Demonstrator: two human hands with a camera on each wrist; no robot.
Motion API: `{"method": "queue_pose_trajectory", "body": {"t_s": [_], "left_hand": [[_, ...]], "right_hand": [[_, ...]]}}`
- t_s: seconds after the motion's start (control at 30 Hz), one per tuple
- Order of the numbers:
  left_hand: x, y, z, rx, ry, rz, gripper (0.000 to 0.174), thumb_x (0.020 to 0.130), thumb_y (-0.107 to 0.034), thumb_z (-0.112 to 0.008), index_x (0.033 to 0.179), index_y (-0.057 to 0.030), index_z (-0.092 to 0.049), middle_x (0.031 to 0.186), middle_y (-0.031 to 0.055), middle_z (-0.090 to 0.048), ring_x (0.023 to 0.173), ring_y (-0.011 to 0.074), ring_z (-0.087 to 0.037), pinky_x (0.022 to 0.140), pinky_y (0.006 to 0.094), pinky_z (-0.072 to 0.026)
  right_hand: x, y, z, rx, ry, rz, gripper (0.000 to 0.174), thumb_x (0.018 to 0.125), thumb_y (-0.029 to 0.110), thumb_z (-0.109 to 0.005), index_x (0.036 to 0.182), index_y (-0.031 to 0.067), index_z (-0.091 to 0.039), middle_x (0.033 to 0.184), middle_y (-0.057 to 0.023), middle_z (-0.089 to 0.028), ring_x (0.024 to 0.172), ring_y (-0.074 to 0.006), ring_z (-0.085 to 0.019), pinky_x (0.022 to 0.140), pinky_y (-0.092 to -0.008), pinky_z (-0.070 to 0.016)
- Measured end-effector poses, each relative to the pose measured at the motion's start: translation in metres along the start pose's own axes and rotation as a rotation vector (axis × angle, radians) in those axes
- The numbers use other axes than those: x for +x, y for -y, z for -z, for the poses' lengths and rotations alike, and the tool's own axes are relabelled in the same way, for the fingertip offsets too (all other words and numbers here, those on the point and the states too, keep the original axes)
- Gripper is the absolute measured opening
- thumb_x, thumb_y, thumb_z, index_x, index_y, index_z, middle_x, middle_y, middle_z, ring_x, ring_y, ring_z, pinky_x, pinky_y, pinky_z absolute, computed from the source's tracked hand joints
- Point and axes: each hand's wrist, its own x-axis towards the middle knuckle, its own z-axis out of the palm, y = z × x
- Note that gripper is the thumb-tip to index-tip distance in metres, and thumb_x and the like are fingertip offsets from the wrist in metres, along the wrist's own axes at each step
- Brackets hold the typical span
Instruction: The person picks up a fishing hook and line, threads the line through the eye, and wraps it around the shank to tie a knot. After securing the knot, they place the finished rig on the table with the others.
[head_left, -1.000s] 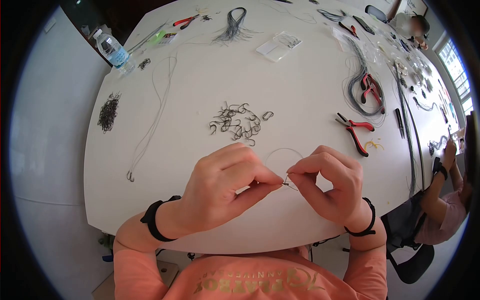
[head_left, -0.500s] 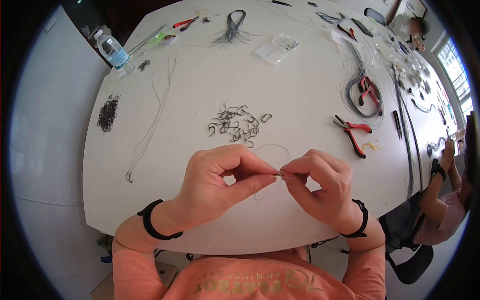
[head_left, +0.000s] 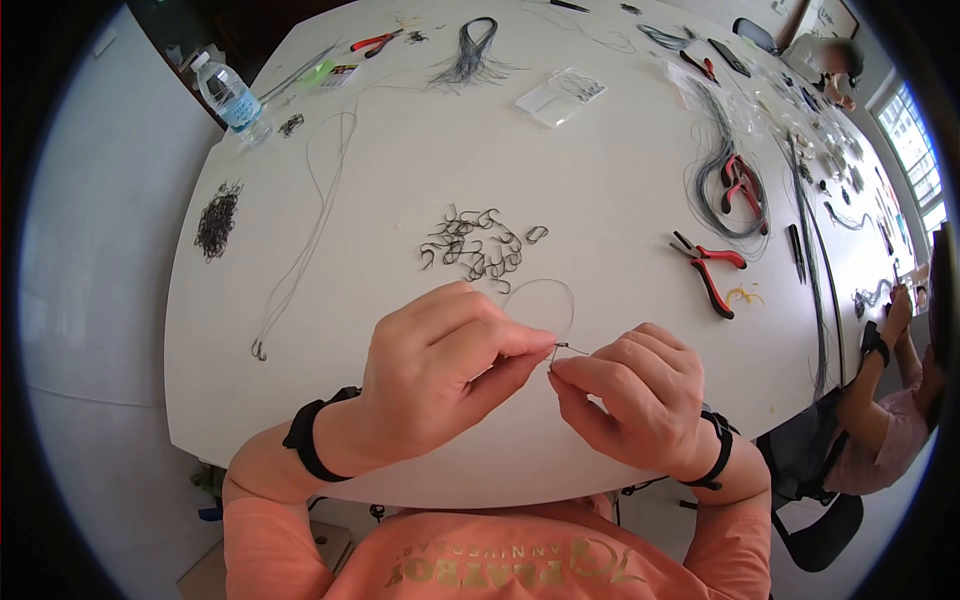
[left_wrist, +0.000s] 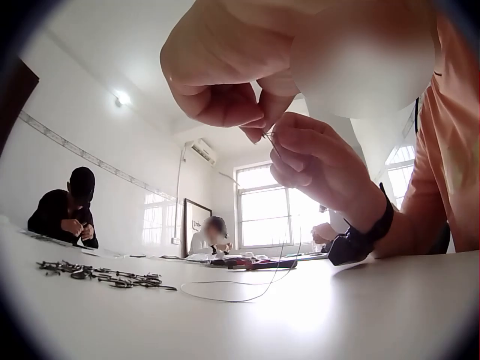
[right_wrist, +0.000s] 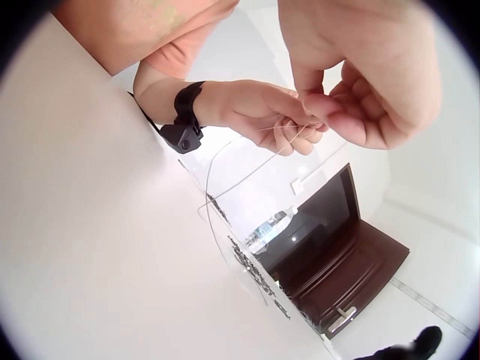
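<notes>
My left hand (head_left: 440, 365) pinches a fish hook between thumb and forefinger. Only the hook's small dark end (head_left: 563, 346) sticks out past the fingertips, with thin fishing line (head_left: 573, 303) at it; the rest is hidden. Just below and to the right, my right hand (head_left: 637, 400) pinches the line close to the hook, its other fingers curled in. A loose loop of this line rises beyond the fingertips in the head view. In the left wrist view the loop (left_wrist: 238, 301) hangs down near the tabletop, and both hands' fingertips nearly meet.
Loose fish hooks (head_left: 480, 245) lie beyond my hands, and a darker pile (head_left: 217, 222) lies left. Red-handled pliers (head_left: 715, 275) and a coil of line (head_left: 705, 195) are at right. A water bottle (head_left: 232, 98) stands back left. Other people sit around the table.
My fingertips were together half a second ago. The right fingertips have now moved down slightly from the hook, and more of its dark end shows beside the left fingertips.
</notes>
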Motion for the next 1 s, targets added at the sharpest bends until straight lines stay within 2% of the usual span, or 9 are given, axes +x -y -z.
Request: {"method": "queue_pose_trajectory", "body": {"t_s": [0.13, 0.37, 0.57, 0.67, 0.73, 0.83, 1.0], "left_hand": [[0.001, 0.0, 0.001, 0.082, 0.0, -0.086, 0.025, 0.071, 0.008, -0.081, 0.09, -0.0059, -0.075, 0.075, 0.001, -0.065, 0.062, 0.0151, -0.057, 0.05, 0.0264, -0.0434], [0.002, 0.0, -0.001, 0.061, 0.024, -0.11, 0.024, 0.071, 0.005, -0.082, 0.091, -0.0058, -0.075, 0.077, 0.0016, -0.067, 0.062, 0.0162, -0.057, 0.05, 0.0273, -0.042], [0.003, -0.003, -0.001, 0.042, 0.056, -0.087, 0.021, 0.072, 0.005, -0.082, 0.088, -0.0054, -0.074, 0.077, 0.0021, -0.067, 0.062, 0.0162, -0.057, 0.051, 0.0273, -0.0437], [0.002, -0.004, 0.0, -0.027, 0.058, -0.032, 0.02, 0.074, 0.006, -0.082, 0.088, -0.0051, -0.073, 0.077, 0.0023, -0.067, 0.063, 0.0155, -0.058, 0.051, 0.0271, -0.0444], [0.001, -0.005, 0.0, -0.119, 0.077, 0.069, 0.019, 0.076, 0.008, -0.08, 0.089, -0.0045, -0.073, 0.078, 0.0024, -0.068, 0.064, 0.015, -0.06, 0.053, 0.0264, -0.0461], [0.002, -0.007, 0.002, -0.238, 0.073, 0.168, 0.018, 0.079, 0.009, -0.078, 0.091, -0.0031, -0.073, 0.08, 0.0038, -0.069, 0.066, 0.0138, -0.061, 0.057, 0.0254, -0.0472], [-0.001, -0.007, 0.001, -0.319, 0.065, 0.26, 0.016, 0.081, 0.01, -0.076, 0.091, -0.0016, -0.072, 0.082, 0.0055, -0.068, 0.067, 0.0119, -0.061, 0.06, 0.0246, -0.0472]], "right_hand": [[-0.001, 0.0, 0.003, -0.018, -0.003, 0.016, 0.025, 0.069, -0.001, -0.077, 0.089, 0.0084, -0.066, 0.067, 0.0016, -0.053, 0.052, -0.0137, -0.051, 0.048, -0.0281, -0.038], [0.005, -0.006, 0.009, -0.036, -0.019, 0.032, 0.027, 0.068, -0.001, -0.078, 0.091, 0.0079, -0.067, 0.068, 0.0007, -0.054, 0.054, -0.0149, -0.053, 0.05, -0.029, -0.0393], [0.007, -0.011, 0.011, -0.022, -0.018, -0.026, 0.023, 0.072, 0.0, -0.078, 0.091, 0.0073, -0.067, 0.067, 0.0005, -0.055, 0.056, -0.0154, -0.054, 0.051, -0.0289, -0.0403], [0.007, -0.011, 0.012, 0.025, 0.029, -0.091, 0.02, 0.074, -0.001, -0.078, 0.089, 0.0076, -0.068, 0.066, -0.0002, -0.056, 0.054, -0.0144, -0.055, 0.05, -0.0279, -0.0403], [0.006, -0.01, 0.009, 0.217, 0.029, -0.262, 0.017, 0.075, -0.003, -0.077, 0.085, 0.0081, -0.069, 0.066, -0.001, -0.058, 0.052, -0.0127, -0.057, 0.047, -0.0269, -0.0403], [0.006, -0.01, 0.006, 0.376, 0.016, -0.359, 0.016, 0.075, -0.004, -0.076, 0.082, 0.0083, -0.069, 0.066, -0.0007, -0.059, 0.05, -0.0114, -0.057, 0.044, -0.0262, -0.0399], [0.003, -0.006, 0.001, 0.315, 0.006, -0.307, 0.016, 0.073, -0.003, -0.077, 0.08, 0.0084, -0.068, 0.066, 0.0002, -0.059, 0.051, -0.0119, -0.056, 0.044, -0.0268, -0.0399]]}}
